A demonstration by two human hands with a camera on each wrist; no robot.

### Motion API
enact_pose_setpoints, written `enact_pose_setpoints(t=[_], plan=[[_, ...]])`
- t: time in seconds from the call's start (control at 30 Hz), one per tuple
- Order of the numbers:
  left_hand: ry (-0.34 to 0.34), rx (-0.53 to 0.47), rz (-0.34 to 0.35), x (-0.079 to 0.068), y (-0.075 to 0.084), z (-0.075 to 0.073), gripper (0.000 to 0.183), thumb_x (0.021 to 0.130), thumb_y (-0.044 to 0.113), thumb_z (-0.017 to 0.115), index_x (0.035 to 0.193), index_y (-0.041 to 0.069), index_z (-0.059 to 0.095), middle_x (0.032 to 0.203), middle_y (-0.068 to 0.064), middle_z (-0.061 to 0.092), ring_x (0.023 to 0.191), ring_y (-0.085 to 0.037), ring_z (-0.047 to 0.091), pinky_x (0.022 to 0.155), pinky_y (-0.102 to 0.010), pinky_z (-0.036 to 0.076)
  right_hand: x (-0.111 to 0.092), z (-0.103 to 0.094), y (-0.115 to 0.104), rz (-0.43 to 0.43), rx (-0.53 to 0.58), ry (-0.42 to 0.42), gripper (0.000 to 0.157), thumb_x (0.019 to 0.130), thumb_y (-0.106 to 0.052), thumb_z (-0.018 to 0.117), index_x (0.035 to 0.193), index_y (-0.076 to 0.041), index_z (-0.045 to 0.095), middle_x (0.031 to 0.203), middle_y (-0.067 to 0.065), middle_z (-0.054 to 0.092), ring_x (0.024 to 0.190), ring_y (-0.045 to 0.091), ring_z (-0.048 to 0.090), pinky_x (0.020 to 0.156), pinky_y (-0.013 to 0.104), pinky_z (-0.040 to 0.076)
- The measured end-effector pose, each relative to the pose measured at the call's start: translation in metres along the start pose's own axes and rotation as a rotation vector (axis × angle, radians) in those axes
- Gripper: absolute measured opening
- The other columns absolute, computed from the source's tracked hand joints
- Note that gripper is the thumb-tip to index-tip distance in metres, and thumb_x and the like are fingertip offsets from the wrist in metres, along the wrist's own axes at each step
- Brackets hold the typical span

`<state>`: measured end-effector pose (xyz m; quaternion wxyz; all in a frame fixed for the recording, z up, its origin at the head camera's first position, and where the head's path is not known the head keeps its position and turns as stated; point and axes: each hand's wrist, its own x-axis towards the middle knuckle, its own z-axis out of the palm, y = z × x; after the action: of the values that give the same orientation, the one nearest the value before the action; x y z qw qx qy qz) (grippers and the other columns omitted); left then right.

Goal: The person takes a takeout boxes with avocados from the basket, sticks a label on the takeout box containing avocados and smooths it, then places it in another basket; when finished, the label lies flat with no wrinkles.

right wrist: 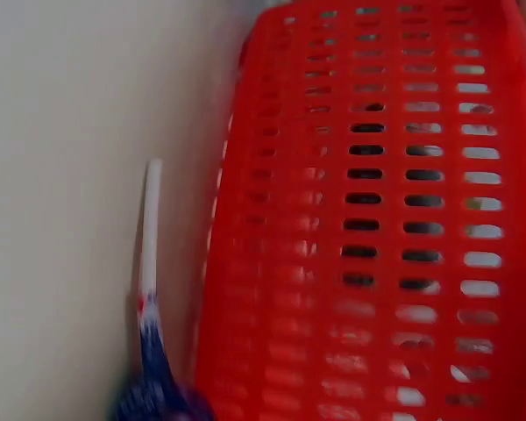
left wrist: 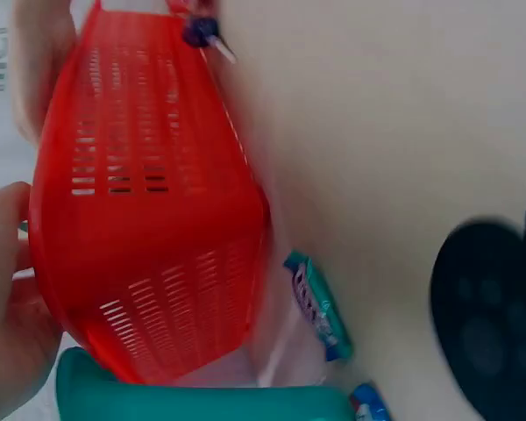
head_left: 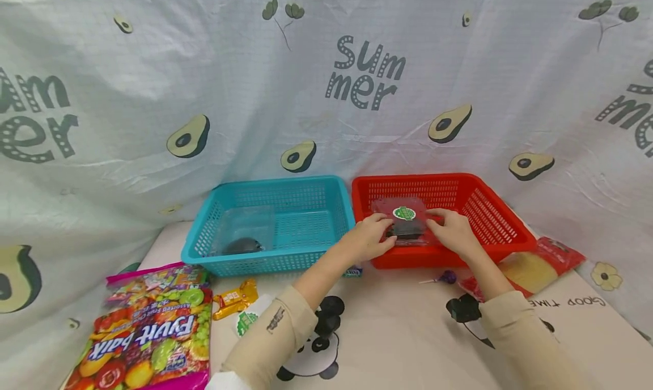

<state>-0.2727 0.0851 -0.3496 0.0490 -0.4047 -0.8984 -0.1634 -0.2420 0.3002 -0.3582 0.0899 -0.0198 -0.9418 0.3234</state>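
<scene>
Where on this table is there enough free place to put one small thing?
The widest bare patch of table lies between the left sleeve and right sleeve, in front of the red basket and lollipop. In the blue basket, the floor right of the clear box is bare too. It is crowded at left: fruit candy bag, orange packet, white package.

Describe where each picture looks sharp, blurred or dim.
Head view: brightly lit, large print on the fruit candy bag legible; left wrist view: soft, lettering on the green-wrapped sweet smeared; right wrist view: tabletop dim and grey, lollipop's head blurred, lower slots of the red basket soft.
</scene>
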Motion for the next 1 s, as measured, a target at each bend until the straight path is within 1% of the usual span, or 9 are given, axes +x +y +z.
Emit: enact_pose_setpoints(t=[0.17, 0.23, 0.3, 0.37, 0.47, 0.57, 0.67, 0.83, 1.0], plan=[[-0.051, 0.304, 0.117, -0.001, 0.005, 0.006, 0.035, 0.094, 0.032, 0.037, 0.101, 0.011, 0.065, 0.105, -0.002, 0.063, 0.097, -0.014, 0.058, 0.088, -0.024, 0.044, 0.006, 0.007, 0.004, -0.037, -0.111, -0.099, 0.038, 0.087, -0.023, 0.052, 0.118, 0.000, 0.055, 0.088, 0.020, 0.062, 0.060, 0.018, 0.048, 0.060, 0.035, 0.049], [-0.061, 0.362, 0.123, -0.003, 0.008, 0.009, 0.040, 0.094, 0.034, 0.033, 0.091, 0.013, 0.068, 0.096, -0.001, 0.066, 0.092, -0.015, 0.058, 0.089, -0.025, 0.043, 0.006, 0.008, 0.004, -0.045, -0.135, -0.130, 0.039, 0.086, -0.023, 0.052, 0.117, 0.000, 0.055, 0.107, 0.022, 0.059, 0.076, 0.023, 0.054, 0.074, 0.043, 0.049], [-0.059, 0.393, 0.119, -0.004, 0.010, 0.011, 0.044, 0.094, 0.037, 0.031, 0.089, 0.013, 0.068, 0.095, -0.001, 0.066, 0.093, -0.015, 0.057, 0.090, -0.026, 0.041, 0.005, 0.009, 0.004, -0.045, -0.150, -0.140, 0.038, 0.087, -0.023, 0.052, 0.117, 0.000, 0.055, 0.112, 0.023, 0.057, 0.087, 0.029, 0.056, 0.081, 0.048, 0.046], [-0.046, 0.364, 0.107, -0.006, 0.007, 0.012, 0.043, 0.094, 0.038, 0.032, 0.095, 0.014, 0.067, 0.102, 0.000, 0.065, 0.098, -0.015, 0.054, 0.092, -0.026, 0.040, 0.005, 0.009, 0.003, -0.047, -0.167, -0.127, 0.038, 0.087, -0.023, 0.051, 0.117, -0.001, 0.055, 0.112, 0.023, 0.057, 0.094, 0.034, 0.055, 0.083, 0.051, 0.044], [0.002, 0.220, 0.132, -0.007, -0.005, 0.011, 0.035, 0.093, 0.035, 0.039, 0.102, 0.015, 0.066, 0.106, 0.002, 0.063, 0.101, -0.012, 0.050, 0.092, -0.023, 0.038, 0.005, 0.012, -0.001, -0.062, -0.201, -0.069, 0.036, 0.087, -0.023, 0.051, 0.115, 0.000, 0.056, 0.110, 0.023, 0.058, 0.088, 0.034, 0.056, 0.078, 0.049, 0.046], [0.039, 0.051, 0.175, -0.013, -0.015, 0.007, 0.026, 0.091, 0.026, 0.048, 0.106, 0.014, 0.065, 0.111, 0.002, 0.060, 0.105, -0.012, 0.047, 0.090, -0.021, 0.040, 0.002, 0.016, -0.009, -0.086, -0.204, 0.045, 0.034, 0.085, -0.020, 0.051, 0.112, -0.002, 0.059, 0.110, 0.021, 0.058, 0.088, 0.033, 0.055, 0.077, 0.048, 0.046], [0.087, -0.015, 0.189, -0.029, -0.026, -0.002, 0.026, 0.089, 0.022, 0.050, 0.110, 0.013, 0.062, 0.118, -0.002, 0.055, 0.111, -0.014, 0.045, 0.092, -0.023, 0.040, 0.000, 0.028, -0.025, -0.147, -0.137, 0.169, 0.031, 0.084, -0.016, 0.051, 0.110, -0.002, 0.060, 0.114, 0.021, 0.054, 0.098, 0.036, 0.049, 0.081, 0.051, 0.042], [0.228, -0.026, 0.091, -0.066, -0.060, -0.025, 0.028, 0.089, 0.021, 0.050, 0.115, 0.013, 0.058, 0.127, -0.005, 0.048, 0.119, -0.019, 0.040, 0.098, -0.034, 0.036, 0.000, 0.055, -0.066, -0.320, 0.019, 0.287, 0.030, 0.081, -0.010, 0.054, 0.109, 0.000, 0.060, 0.114, 0.021, 0.051, 0.104, 0.037, 0.043, 0.082, 0.051, 0.037], [0.287, -0.015, -0.174, -0.105, -0.104, -0.053, 0.038, 0.089, 0.025, 0.051, 0.124, 0.011, 0.050, 0.135, -0.011, 0.039, 0.125, -0.029, 0.033, 0.100, -0.047, 0.031, 0.002, 0.086, -0.115, -0.419, 0.037, 0.186, 0.037, 0.084, -0.015, 0.055, 0.119, -0.003, 0.053, 0.121, 0.018, 0.047, 0.109, 0.034, 0.041, 0.086, 0.051, 0.038]])
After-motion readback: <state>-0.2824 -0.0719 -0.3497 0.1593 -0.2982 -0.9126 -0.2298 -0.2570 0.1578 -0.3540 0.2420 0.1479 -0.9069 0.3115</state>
